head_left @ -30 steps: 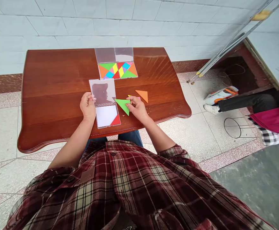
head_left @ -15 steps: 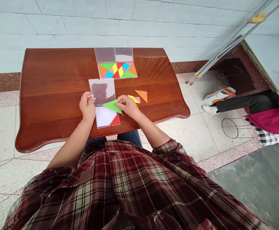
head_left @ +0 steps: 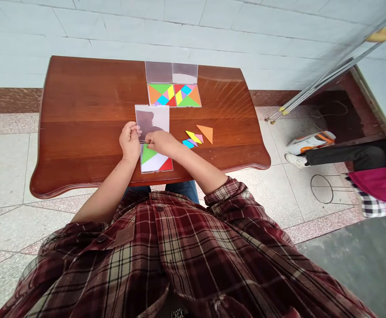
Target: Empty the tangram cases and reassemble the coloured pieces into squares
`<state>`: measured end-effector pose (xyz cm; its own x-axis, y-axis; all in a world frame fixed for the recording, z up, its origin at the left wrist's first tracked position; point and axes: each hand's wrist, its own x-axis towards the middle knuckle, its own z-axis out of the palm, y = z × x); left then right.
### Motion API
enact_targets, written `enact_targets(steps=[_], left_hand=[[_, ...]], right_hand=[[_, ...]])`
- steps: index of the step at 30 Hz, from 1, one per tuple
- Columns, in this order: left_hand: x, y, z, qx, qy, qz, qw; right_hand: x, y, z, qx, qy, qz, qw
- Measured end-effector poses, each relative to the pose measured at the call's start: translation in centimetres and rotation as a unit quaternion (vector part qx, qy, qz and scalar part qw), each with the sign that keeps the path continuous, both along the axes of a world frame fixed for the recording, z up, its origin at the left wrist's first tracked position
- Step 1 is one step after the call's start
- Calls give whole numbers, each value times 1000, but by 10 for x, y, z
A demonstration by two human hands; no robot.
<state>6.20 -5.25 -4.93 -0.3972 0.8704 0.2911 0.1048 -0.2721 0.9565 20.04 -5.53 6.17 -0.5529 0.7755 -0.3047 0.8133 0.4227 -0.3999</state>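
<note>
An open case lies near the table's front edge, its clear lid (head_left: 158,115) folded back and its white tray (head_left: 151,164) toward me. A red triangle (head_left: 167,165) fills the tray's lower right corner. My right hand (head_left: 156,140) pinches the green triangle (head_left: 147,154), which lies over the tray's upper left part. At the lid's left edge, my left hand (head_left: 130,139) has its fingers curled on the case. Right of the case lie an orange triangle (head_left: 206,133), a yellow piece (head_left: 193,136), a blue piece (head_left: 189,143) and small pink and purple pieces.
Two open cases with filled colourful trays (head_left: 161,94) (head_left: 188,95) stand at the back of the wooden table (head_left: 90,106). At the right are crutches (head_left: 308,88), a bag (head_left: 310,141) and a seated person's leg (head_left: 338,155).
My right hand has moved left with the green triangle, from above the tray's right side to its upper left. The blue and purple pieces now show. The view has shifted slightly.
</note>
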Motion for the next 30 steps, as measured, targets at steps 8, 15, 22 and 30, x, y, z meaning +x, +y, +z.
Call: enact_targets(steps=[8,15,22,30], left_hand=[[1,1,-8,-18,-27,-3,999],[2,0,-2,-18,-17,1,1000],[3,-4,6,-22,-11,1,1000],[0,2,1,-18,-36,0,999]], right_hand=[[10,-33,-13,89,0,7,996],[15,-42,-29,112,-51,43,991],[6,-32,-40,146,-39,41,988],[33,-30,-28,133,79,-30,988]])
